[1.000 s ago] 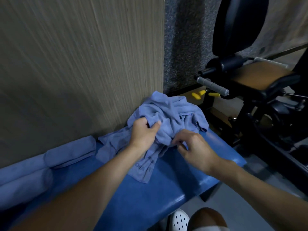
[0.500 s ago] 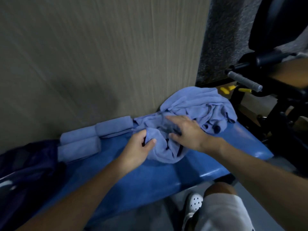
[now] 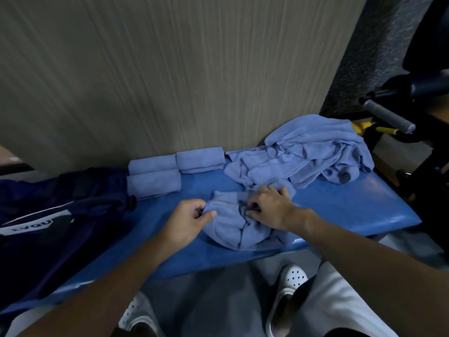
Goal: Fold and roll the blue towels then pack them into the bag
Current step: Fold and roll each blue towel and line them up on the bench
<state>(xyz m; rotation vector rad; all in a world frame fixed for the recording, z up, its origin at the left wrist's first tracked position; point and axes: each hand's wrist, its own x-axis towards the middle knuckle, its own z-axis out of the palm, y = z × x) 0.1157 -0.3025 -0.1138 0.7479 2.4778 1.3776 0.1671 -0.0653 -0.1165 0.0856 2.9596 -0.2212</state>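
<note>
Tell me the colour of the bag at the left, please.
The bag is dark navy, with a white band; head view.

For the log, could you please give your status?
Left hand and right hand grip crumpled towel. Three rolled towels by wall. Loose pile behind; bag left.

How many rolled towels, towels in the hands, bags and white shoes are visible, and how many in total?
Rolled towels: 3
Crumpled towel, gripped by left hand and right hand: 1
Dark blue bag: 1
White shoes: 2
Total: 7
The heap of loose towels cannot be counted.
</note>
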